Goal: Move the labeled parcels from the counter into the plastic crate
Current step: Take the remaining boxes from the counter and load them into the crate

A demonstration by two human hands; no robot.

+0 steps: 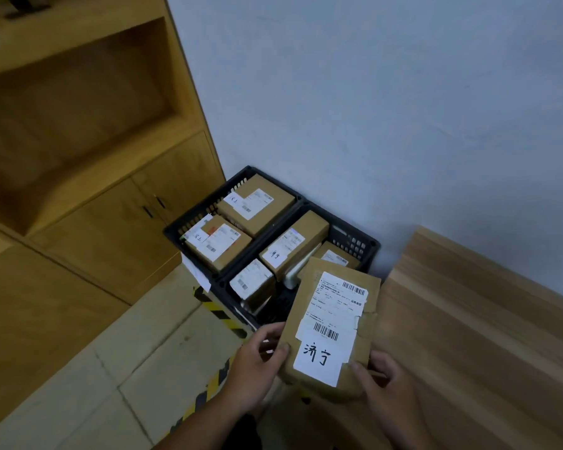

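Currently held: parcel [330,323], gripped by left hand [255,363] and right hand [387,384]
Hidden: near-right corner of crate [353,245], behind parcel

Matt brown cardboard parcel [330,323] (white paper labels), black slotted plastic crate [355,245], wood-grain counter [488,319]

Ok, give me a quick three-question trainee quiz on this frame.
1. True or false: the held parcel already rests inside the black crate.
2. Which hand grips the parcel? A) left only B) right only C) both
3. Fill in: the wooden counter lies on the person's ____ side.
Key: 1 false; 2 C, left hand and right hand both grip it; 3 right.
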